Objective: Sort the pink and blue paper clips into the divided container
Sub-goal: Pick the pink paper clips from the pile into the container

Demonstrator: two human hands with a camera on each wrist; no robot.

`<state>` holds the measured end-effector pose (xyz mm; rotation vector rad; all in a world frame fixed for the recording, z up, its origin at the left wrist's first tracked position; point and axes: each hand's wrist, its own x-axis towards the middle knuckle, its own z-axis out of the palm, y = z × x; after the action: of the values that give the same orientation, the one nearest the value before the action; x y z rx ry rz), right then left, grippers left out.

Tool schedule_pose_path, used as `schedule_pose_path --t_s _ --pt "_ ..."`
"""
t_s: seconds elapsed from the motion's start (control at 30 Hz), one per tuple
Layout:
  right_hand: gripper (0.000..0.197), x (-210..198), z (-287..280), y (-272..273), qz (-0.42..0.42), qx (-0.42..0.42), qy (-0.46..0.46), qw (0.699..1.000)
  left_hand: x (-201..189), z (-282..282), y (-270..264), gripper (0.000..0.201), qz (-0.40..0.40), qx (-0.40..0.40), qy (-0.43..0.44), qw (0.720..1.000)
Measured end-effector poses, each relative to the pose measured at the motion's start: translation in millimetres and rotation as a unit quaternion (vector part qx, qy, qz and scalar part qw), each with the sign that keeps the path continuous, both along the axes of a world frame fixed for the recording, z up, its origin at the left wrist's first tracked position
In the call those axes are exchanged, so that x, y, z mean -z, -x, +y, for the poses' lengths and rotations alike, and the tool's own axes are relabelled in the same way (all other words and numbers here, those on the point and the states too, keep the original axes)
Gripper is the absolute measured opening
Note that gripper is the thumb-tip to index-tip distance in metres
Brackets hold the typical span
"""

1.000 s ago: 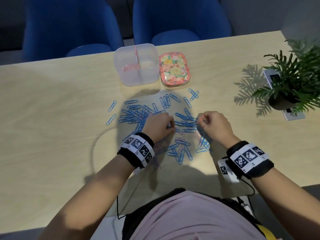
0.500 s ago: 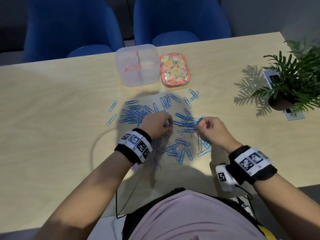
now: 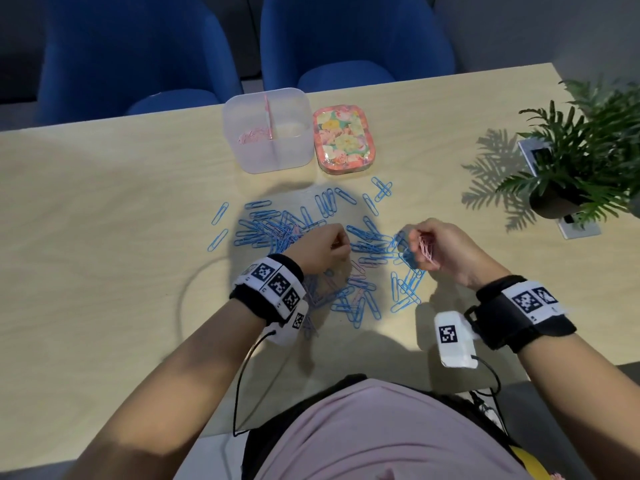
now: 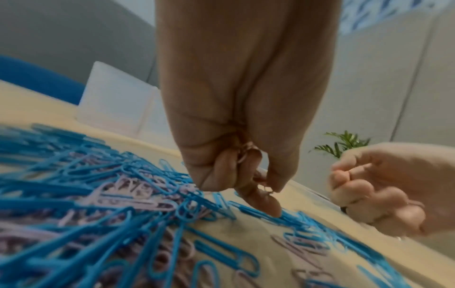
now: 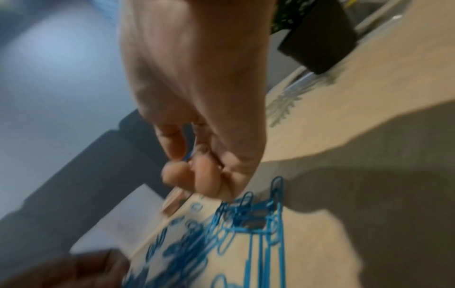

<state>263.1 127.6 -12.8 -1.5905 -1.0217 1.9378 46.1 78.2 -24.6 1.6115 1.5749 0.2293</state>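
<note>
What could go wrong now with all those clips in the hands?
1. The right hand holds a bunch of pink clips, and a blue clip hangs just below it. It might ride along into the pink side of the divided container.
2. The left hand pinches pink clips while one fingertip presses into the tangled pile. Lifting could drag linked clips along or loosen its hold.

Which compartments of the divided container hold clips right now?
Only the left one. In the head view the divided container shows pink paper clips left of its divider; the right half looks empty, with no blue clips inside.
</note>
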Motion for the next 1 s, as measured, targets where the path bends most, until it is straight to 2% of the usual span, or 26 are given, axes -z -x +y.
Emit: schedule_pose_path --t_s 0.07,0.13,0.2,0.23,0.4,0.43,0.47,0.53,0.57,0.6,0.67,0.77,0.9,1.0 --pt "0.028 9 -8 10 -0.095 -0.091 -0.131 0.983 -1 2 -3 0.017 -0.023 -0.015 0.03 0.999" --pt "0.019 18 -14 19 -0.203 -0.222 -0.248 0.921 -2 3 -8 0.023 -0.014 -0.006 0.048 0.999" --pt "0.012 21 -19 26 -0.31 -0.311 -0.295 0.849 0 2 -13 0.021 0.019 0.02 0.023 0.999" --pt "0.01 21 -20 29 -0.338 -0.328 -0.303 0.829 2 1 -14 0.019 0.041 0.036 0.002 0.999" --pt "0.012 26 -15 28 -0.375 -0.34 -0.325 0.799 3 -2 -15 0.016 0.12 0.08 -0.063 0.988" --pt "0.014 27 -10 26 -0.363 -0.335 -0.316 0.81 3 -2 -15 0.016 0.128 0.09 -0.071 0.985" --pt "0.018 28 -5 25 -0.327 -0.313 -0.295 0.841 3 -2 -15 0.017 0.137 0.102 -0.076 0.982" --pt "0.022 19 2 30 -0.2 -0.212 -0.209 0.933 3 -4 -14 0.019 0.157 0.123 -0.078 0.977" --pt "0.021 12 9 35 -0.136 -0.157 -0.149 0.967 3 -5 -12 0.019 0.163 0.13 -0.074 0.975" --pt "0.019 3 17 41 -0.08 -0.116 -0.083 0.987 4 -6 -11 0.019 0.165 0.134 -0.069 0.975" --pt "0.017 -16 33 58 0.006 -0.086 0.034 0.996 4 -9 -8 0.02 0.162 0.134 -0.063 0.976" --pt "0.021 -41 54 89 0.091 -0.106 0.116 0.983 4 -15 -1 0.018 0.124 0.106 -0.058 0.985" --pt "0.021 -67 73 143 0.138 -0.118 0.112 0.977 -4 -24 22 0.014 0.028 0.013 -0.045 0.999" --pt "0.023 -85 90 187 0.165 -0.101 0.105 0.975 -17 -31 49 0.016 -0.015 -0.067 -0.022 0.997"
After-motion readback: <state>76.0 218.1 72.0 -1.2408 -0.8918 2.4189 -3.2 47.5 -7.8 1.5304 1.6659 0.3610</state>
